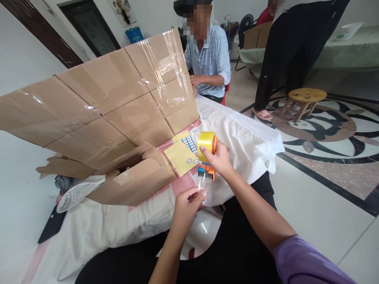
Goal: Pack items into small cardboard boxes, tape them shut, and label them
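While the right hand (217, 157) is gripping the tape dispenser (206, 154) above the surface's (251, 134) near edge, its fingers are closing around the yellow roll. The left hand (186, 205) is pinching the clear tape end (203, 183) just below it. Yellow sheets (180, 157) are lying beside the cardboard box (133, 181).

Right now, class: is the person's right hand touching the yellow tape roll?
Touching. The head view shows the right hand gripping the tape dispenser, its fingertips pressed against the yellow tape roll, with no gap between them.
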Motion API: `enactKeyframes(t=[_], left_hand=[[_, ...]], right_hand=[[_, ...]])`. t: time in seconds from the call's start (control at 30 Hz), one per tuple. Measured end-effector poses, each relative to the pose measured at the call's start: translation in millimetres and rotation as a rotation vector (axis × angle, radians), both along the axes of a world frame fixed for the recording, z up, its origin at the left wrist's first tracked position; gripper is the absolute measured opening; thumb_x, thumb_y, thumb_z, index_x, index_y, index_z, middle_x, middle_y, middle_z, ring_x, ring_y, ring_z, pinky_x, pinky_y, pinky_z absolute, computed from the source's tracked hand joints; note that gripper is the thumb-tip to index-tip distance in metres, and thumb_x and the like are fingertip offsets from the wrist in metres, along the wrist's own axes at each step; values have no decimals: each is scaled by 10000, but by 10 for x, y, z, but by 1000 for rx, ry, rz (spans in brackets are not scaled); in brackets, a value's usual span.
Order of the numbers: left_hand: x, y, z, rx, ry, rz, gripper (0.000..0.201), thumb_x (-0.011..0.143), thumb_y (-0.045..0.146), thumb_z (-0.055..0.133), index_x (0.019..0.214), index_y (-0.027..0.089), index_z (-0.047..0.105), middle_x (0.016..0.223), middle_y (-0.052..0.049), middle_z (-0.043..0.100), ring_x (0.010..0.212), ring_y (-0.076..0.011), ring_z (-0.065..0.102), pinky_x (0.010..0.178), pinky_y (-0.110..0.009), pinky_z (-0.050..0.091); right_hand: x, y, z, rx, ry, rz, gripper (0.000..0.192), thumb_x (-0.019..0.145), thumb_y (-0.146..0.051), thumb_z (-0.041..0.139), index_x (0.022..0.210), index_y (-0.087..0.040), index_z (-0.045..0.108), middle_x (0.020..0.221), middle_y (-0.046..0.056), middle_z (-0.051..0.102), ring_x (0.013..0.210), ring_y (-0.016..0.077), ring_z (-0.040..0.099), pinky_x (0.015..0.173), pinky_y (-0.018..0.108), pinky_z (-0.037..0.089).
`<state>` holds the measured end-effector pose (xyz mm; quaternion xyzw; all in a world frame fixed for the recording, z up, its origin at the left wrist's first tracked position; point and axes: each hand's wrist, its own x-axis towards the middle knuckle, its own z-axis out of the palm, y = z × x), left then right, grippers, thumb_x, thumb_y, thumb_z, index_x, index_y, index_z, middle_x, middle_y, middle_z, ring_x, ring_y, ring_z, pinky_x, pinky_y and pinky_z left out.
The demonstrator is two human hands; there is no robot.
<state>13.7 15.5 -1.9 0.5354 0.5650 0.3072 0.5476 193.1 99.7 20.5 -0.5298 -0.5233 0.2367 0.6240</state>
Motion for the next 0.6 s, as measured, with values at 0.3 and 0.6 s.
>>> enactKeyframes(t=[0.3, 0.6], left_hand=[[-93, 24, -75, -105, -92, -14, 551, 731, 436, 799, 1171, 110, 730, 729, -77, 744, 521, -143, 592, 334, -174, 291], [-57, 39, -121, -45, -229, 50, 421, 698, 438, 825, 968, 128, 739, 568, -2, 667, 572, -158, 648, 569, -249, 513]], right_hand=[[-124, -78, 36, -22, 275, 163, 322, 849, -517, 660, 823, -210, 564, 756, 25, 635, 669, 188, 609, 607, 315, 503], [-234, -56, -14, -145, 412, 213, 329, 849, -543, 651, 901, -227, 574, 756, 34, 668, 741, 244, 691, 655, 365, 584]])
